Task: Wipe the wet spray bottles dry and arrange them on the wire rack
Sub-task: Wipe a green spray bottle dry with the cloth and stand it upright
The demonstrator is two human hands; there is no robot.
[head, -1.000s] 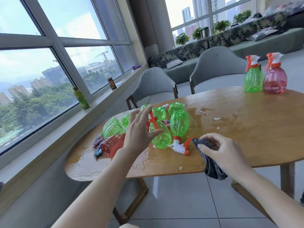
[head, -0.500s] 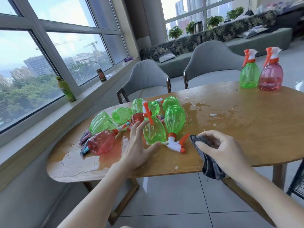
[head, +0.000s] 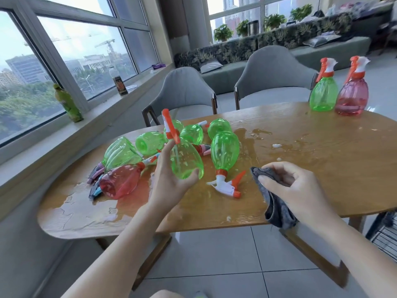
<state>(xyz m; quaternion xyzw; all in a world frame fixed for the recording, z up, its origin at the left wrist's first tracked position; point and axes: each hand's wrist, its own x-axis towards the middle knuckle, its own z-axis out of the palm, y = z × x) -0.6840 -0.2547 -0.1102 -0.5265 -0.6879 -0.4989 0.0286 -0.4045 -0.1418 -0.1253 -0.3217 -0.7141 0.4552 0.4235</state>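
My left hand (head: 169, 179) grips a green spray bottle (head: 186, 160) by its body and holds it tilted above the wet wooden table (head: 300, 168), its orange nozzle pointing up. My right hand (head: 294, 190) holds a dark grey cloth (head: 277, 209) at the table's near edge. Several more green bottles lie in a pile behind, among them one (head: 225, 150) on its side with its trigger toward me. A red bottle (head: 120, 182) lies at the left. At the far right a green bottle (head: 324, 91) and a red bottle (head: 352, 95) stand upright. A corner of the black wire rack (head: 384, 235) shows at the right edge.
Water pools on the table's left end and middle. Two grey chairs (head: 187, 93) stand behind the table. Along the left runs a window sill with a green drink bottle (head: 68, 103) and a dark bottle (head: 119, 81). The floor below is tiled.
My left hand has closed on a green bottle and lifted it off the pile. My right hand has stayed at the table edge with the cloth. The camera has moved closer.
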